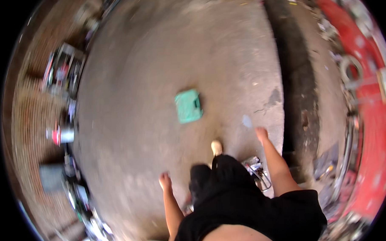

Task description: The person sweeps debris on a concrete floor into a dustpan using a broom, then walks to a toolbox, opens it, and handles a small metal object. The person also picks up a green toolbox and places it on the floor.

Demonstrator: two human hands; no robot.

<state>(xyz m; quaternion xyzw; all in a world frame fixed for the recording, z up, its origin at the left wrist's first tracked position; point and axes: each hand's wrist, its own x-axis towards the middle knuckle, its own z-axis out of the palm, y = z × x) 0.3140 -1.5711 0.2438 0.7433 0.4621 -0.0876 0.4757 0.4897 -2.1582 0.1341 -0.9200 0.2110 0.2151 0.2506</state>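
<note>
My left hand (164, 181) hangs low on the left, away from any object. My right hand (261, 134) is held out forward on the right, above the floor near the edge of a long pit. Both hands are small and smeared, so their fingers do not show clearly, and I see no object in either. Ahead of my feet, a green hard case (188, 106) with a handle opening on its right side lies on the concrete floor (148, 71). It is apart from both hands.
The dark pit (298, 83) runs along the right side. Beyond it are a red wall (373, 156) and a tyre (351, 69). A metal-framed item (261, 177) lies by my right leg. At left, a cart (65, 72) and a white-and-red container (64, 135) stand by a brick wall.
</note>
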